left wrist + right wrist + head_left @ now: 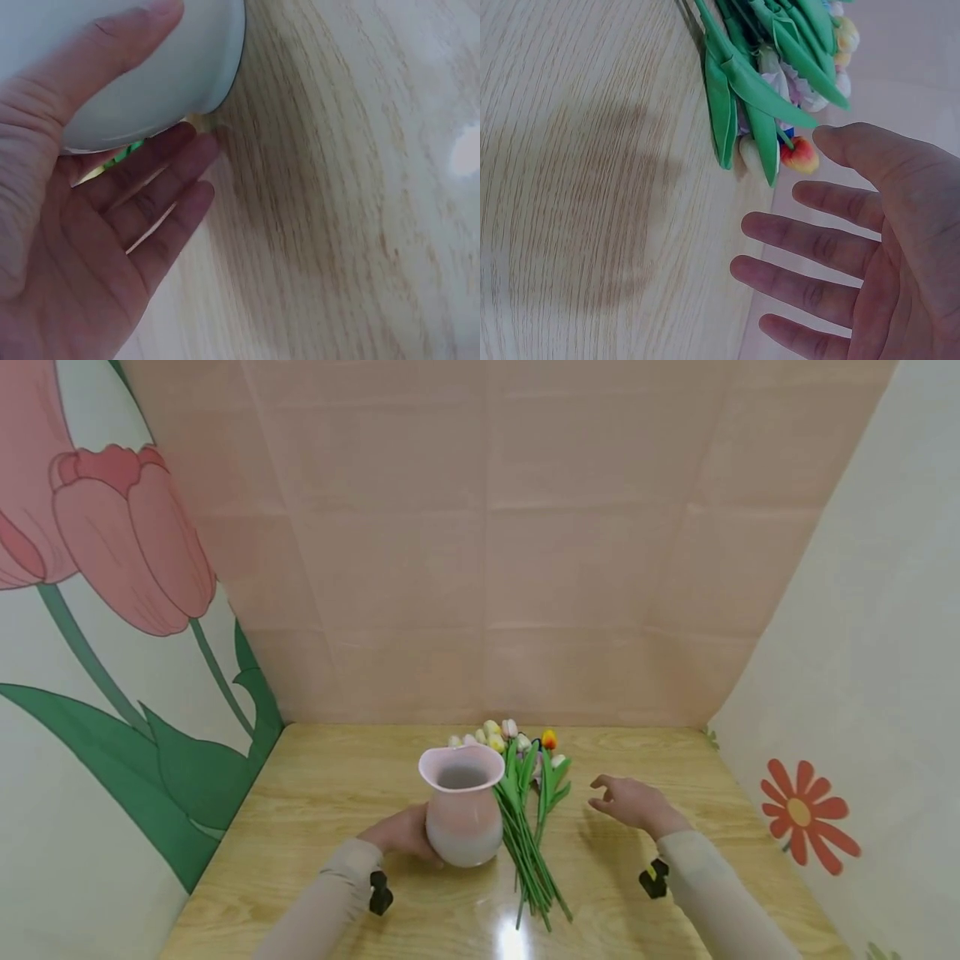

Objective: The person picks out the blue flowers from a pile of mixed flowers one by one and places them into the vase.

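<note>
A pink and white vase (pixel 465 831) with a flared, wavy rim is near the middle of the table. My left hand (pixel 408 833) grips its left side; in the left wrist view the thumb (pixel 112 52) lies along the pale wall and the other fingers reach round near the base. Whether the base touches the table I cannot tell. Just right of the vase lies a bunch of tulips (pixel 525 827), heads toward the back and green stems toward the front. My right hand (pixel 633 803) hovers to the right of them, fingers spread and holding nothing.
The wooden table (pixel 337 777) meets a pinkish backdrop (pixel 570 568) at the back. A panel with painted tulips (pixel 135 535) stands on the left, and one with a painted red flower (pixel 799 812) on the right.
</note>
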`<move>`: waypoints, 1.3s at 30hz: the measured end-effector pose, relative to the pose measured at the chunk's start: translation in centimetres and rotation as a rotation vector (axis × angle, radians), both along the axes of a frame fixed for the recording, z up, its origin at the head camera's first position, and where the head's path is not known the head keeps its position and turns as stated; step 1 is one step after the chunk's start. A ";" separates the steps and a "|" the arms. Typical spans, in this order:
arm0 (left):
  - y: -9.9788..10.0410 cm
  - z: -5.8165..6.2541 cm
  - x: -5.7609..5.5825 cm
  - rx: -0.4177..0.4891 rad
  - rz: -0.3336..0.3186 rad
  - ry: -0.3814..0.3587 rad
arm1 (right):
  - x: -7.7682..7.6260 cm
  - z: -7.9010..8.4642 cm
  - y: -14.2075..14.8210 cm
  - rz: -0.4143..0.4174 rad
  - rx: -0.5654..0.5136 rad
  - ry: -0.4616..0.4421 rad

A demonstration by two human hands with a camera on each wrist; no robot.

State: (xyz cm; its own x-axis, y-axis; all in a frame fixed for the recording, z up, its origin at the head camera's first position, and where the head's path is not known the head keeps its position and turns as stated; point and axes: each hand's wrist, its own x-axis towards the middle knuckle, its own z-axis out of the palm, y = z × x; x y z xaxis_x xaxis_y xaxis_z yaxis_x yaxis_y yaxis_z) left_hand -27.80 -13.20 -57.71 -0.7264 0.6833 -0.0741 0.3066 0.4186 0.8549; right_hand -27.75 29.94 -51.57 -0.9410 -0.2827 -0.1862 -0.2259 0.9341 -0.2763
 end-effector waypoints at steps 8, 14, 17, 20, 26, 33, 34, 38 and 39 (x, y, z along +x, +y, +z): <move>0.2 0.3 0.0 0.028 -0.003 0.005 | -0.6 -0.6 0.3 0.017 -0.009 -0.002; 0.2 1.0 -0.1 -0.029 -0.003 0.035 | -0.6 -0.4 0.2 0.025 -0.006 0.000; 0.1 1.5 -0.2 -0.059 -0.011 0.036 | -0.5 -0.2 0.2 0.029 -0.004 0.000; 0.0 1.8 -0.4 -0.080 -0.014 0.031 | -0.4 -0.1 0.2 0.022 0.006 0.001; -0.1 2.1 -0.7 -0.089 -0.015 0.013 | -0.4 0.3 0.3 0.018 0.015 -0.001; -0.1 2.1 -0.8 -0.079 -0.021 0.023 | -0.5 0.1 0.1 0.018 0.013 -0.010; -0.1 2.0 -0.8 -0.076 -0.021 0.026 | -0.5 0.1 0.0 0.018 0.014 -0.011; 0.0 1.9 -0.7 -0.071 -0.016 0.034 | -0.6 0.1 -0.9 0.016 0.014 -0.011; 0.0 1.8 -0.6 -0.070 -0.014 0.034 | -0.7 0.2 -1.3 0.017 0.013 -0.009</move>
State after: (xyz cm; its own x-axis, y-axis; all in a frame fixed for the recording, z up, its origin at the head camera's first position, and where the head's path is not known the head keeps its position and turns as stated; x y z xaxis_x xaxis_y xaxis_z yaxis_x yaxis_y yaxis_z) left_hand -28.41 -13.23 -55.87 -0.7196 0.6874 -0.0980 0.3408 0.4727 0.8127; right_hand -28.41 28.68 -51.34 -0.9343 -0.2958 -0.1988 -0.2389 0.9337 -0.2666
